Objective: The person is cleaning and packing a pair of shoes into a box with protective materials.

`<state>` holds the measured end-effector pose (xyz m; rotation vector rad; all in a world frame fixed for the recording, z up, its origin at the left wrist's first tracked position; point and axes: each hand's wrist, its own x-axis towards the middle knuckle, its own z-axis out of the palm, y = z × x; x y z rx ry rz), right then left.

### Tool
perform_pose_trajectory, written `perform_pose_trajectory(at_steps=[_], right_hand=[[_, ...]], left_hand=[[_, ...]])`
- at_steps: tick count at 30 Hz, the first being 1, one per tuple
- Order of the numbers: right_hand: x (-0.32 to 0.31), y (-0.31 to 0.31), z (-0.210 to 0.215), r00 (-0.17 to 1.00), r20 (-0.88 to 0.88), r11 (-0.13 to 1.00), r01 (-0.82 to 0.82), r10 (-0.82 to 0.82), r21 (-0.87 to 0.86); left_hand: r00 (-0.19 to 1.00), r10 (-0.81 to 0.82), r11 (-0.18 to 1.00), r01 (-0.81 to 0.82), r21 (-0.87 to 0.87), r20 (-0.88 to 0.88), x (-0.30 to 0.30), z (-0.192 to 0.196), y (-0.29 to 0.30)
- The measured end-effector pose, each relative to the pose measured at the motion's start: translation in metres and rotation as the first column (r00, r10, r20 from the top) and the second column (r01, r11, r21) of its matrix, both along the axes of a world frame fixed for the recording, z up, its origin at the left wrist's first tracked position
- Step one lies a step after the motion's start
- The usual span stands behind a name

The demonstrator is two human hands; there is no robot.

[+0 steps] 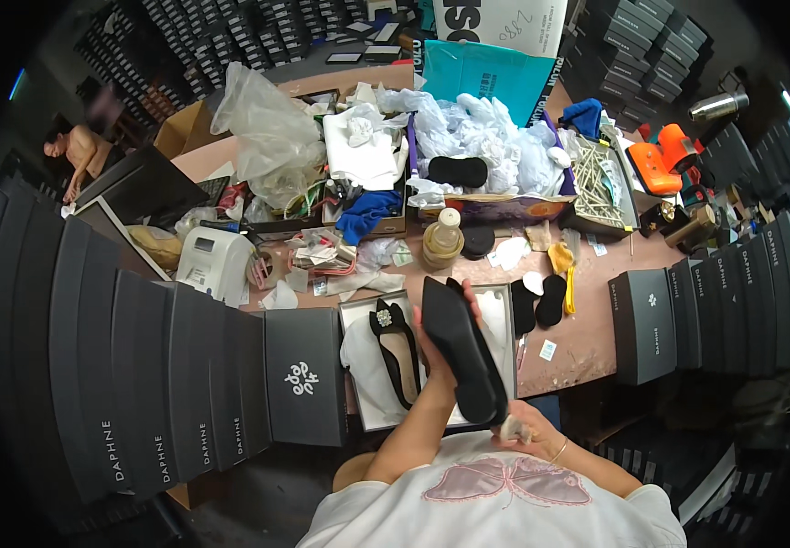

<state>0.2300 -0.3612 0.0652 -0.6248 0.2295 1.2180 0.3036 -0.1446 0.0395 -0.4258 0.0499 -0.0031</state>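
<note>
A black flat shoe point(463, 352) sits at the centre of the view, turned sole-up, lifted clear of the table; the left hand point(433, 340) is closed around its forward half, fingers wrapped over the edge; the right hand point(521, 427), at five o'clock from the shoe, pinches a small pale wad point(510, 429), possibly cloth or paper, against the heel end, though the view is too small there to tell exactly what it is. At nine o'clock from the held shoe, its mate point(395, 347), a black shoe with a sparkling ornament on the toe, lies upright in an open shoe box point(355, 402) lined with white tissue; so one shoe looks already set in place, and the one in hand is not yet boxed. At three o'clock, dark insole pieces point(537, 303) lie on the bare brown table point(587, 342), with a yellow brush point(563, 267) just beside them. At twelve o'clock stand a plastic bottle point(441, 239) of amber liquid and, beyond it, boxes heaped with white wrapping paper point(486, 137). Closed black shoe boxes point(185, 384) line the left from eight to ten o'clock; more closed boxes point(715, 306) crowd the right at three o'clock. A white label printer point(214, 260) sits at ten o'clock, and an orange tool point(664, 155) at two o'clock. Clutter hems the open box on every side.
</note>
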Motion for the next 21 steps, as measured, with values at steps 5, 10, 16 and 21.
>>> perform_pose_trajectory(at_steps=[5, 10, 16, 21], right_hand=[[0.102, 0.004, 0.016, 0.895, 0.433, 0.92, 0.078, 0.105, -0.384], [0.211, 0.092, 0.052, -0.02, 0.923, 0.815, 0.477, 0.385, -0.33], [0.283, 0.156, 0.006, -0.458, 0.749, 0.806, 0.567, 0.478, -0.168], [0.29, 0.169, -0.028, -0.558, 0.657, 0.811, 0.566, 0.508, -0.146]], left_hand=[[0.957, -0.103, 0.955, 0.171, 0.242, -0.27, -0.021, -0.004, 0.047], [0.854, -0.233, 0.654, 0.492, 0.575, -0.466, -0.057, -0.011, 0.048], [0.921, -0.261, 0.808, 0.373, 0.457, -0.289, -0.058, -0.017, 0.034], [0.899, -0.296, 0.811, 0.415, 0.413, -0.322, -0.06, -0.031, 0.029]])
